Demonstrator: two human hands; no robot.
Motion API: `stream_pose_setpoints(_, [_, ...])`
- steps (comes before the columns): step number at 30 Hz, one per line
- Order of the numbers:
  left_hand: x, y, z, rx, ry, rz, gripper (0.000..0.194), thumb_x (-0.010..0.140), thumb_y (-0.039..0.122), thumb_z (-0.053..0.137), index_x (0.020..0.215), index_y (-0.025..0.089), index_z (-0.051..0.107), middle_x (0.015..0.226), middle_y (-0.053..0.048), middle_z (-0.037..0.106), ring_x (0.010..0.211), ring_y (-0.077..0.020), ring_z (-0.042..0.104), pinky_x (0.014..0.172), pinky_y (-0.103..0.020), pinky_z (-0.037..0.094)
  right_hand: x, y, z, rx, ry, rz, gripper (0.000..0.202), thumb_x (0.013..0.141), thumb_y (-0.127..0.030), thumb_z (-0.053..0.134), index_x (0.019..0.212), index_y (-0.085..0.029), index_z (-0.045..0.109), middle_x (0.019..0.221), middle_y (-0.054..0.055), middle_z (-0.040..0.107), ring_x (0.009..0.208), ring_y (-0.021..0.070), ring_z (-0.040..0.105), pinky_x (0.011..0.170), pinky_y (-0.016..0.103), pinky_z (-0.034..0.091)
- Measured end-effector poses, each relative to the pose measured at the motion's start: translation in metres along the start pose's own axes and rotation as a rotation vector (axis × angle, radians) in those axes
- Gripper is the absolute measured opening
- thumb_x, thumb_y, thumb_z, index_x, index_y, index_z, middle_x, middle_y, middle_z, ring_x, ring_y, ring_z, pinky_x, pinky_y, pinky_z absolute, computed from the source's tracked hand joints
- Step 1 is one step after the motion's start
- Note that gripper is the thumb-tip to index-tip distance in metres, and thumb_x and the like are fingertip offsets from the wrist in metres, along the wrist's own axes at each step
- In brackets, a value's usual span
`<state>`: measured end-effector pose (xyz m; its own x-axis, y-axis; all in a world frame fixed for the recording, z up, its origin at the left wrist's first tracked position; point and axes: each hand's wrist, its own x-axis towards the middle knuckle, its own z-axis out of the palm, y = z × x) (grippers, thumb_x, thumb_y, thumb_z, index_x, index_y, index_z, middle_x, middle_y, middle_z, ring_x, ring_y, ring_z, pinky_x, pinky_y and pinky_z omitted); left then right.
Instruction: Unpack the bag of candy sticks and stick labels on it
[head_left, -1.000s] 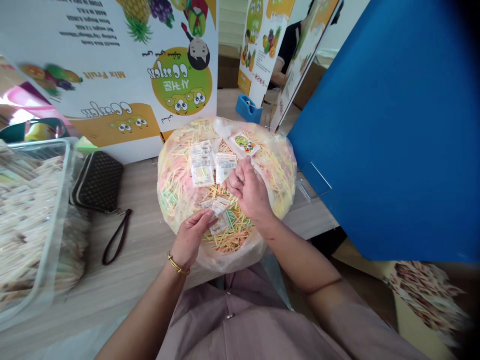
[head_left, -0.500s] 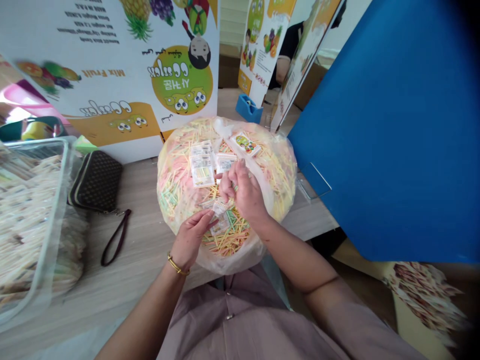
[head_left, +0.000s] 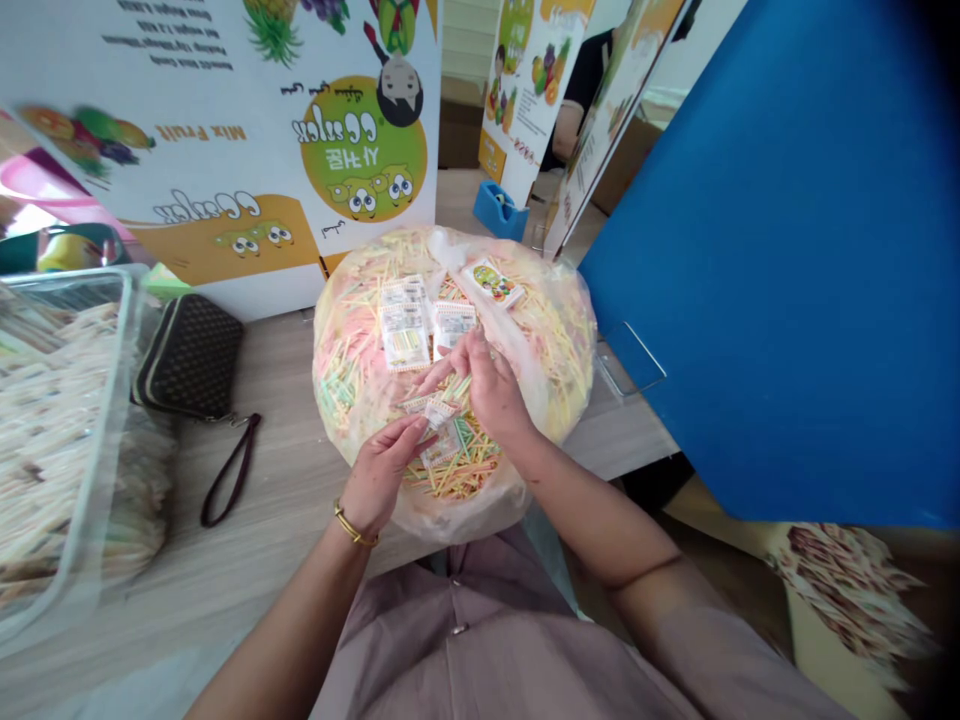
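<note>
A large clear plastic bag (head_left: 566, 400) full of thin pastel candy sticks (head_left: 461, 485) sits in front of me. Over its near part, my left hand (head_left: 379, 465) pinches a small clear sachet (head_left: 439, 412) by its edge. My right hand (head_left: 491, 385) is just right of the sachet, fingers curled and the index finger pointing left toward it. A few pale candy sticks show beneath those fingers and seem to be held there; the palm side is hidden. Beyond my hands, printed candy packets (head_left: 405, 335) lie on the sticks, with a colourful one (head_left: 493, 284) farther right.
On the left stand a clear plastic tub (head_left: 124, 400) of packets and a dark patterned pouch (head_left: 191, 355) with a strap. Printed cartons (head_left: 225, 190) rise behind the bag, near a blue tape dispenser (head_left: 499, 210). A blue panel (head_left: 787, 280) blocks the right. Another person's arm (head_left: 568, 130) shows behind.
My right hand's index finger has stretched out leftward toward the sachet, and more of the candy sticks beneath it show. My left hand keeps its pinch on the sachet. The view has shifted slightly.
</note>
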<state>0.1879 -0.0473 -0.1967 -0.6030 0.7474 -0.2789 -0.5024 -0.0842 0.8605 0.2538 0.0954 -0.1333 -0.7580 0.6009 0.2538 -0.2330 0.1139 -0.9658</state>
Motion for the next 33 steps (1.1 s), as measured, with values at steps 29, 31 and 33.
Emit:
stream_pose_setpoints(29, [-0.002, 0.001, 0.002, -0.006, 0.022, -0.008, 0.029, 0.07, 0.043, 0.088, 0.087, 0.021, 0.082, 0.099, -0.003, 0.078, 0.103, -0.0215, 0.071, 0.107, -0.044, 0.056, 0.002, 0.005, -0.003, -0.055, -0.132, -0.013, 0.062, 0.098, -0.077, 0.028, 0.068, -0.024, 0.04, 0.066, 0.0, 0.063, 0.086, 0.0184, 0.07, 0.093, 0.038, 0.051])
stream_pose_setpoints(31, [-0.001, 0.001, 0.002, -0.004, 0.017, -0.005, 0.028, 0.071, 0.043, 0.087, 0.088, 0.022, 0.082, 0.1, -0.003, 0.078, 0.104, -0.0215, 0.071, 0.107, -0.044, 0.056, 0.003, 0.004, -0.004, -0.054, -0.132, 0.004, 0.062, 0.098, -0.077, 0.026, 0.068, -0.024, 0.04, 0.068, 0.001, 0.065, 0.087, 0.0185, 0.071, 0.091, 0.037, 0.051])
stream_pose_setpoints(33, [-0.002, 0.002, 0.002, -0.002, 0.008, -0.005, 0.028, 0.072, 0.044, 0.087, 0.089, 0.021, 0.082, 0.1, -0.003, 0.078, 0.103, -0.0217, 0.071, 0.107, -0.044, 0.056, 0.003, 0.003, -0.004, -0.061, -0.128, 0.017, 0.063, 0.098, -0.077, 0.027, 0.067, -0.024, 0.041, 0.07, 0.001, 0.067, 0.089, 0.0184, 0.071, 0.093, 0.036, 0.05])
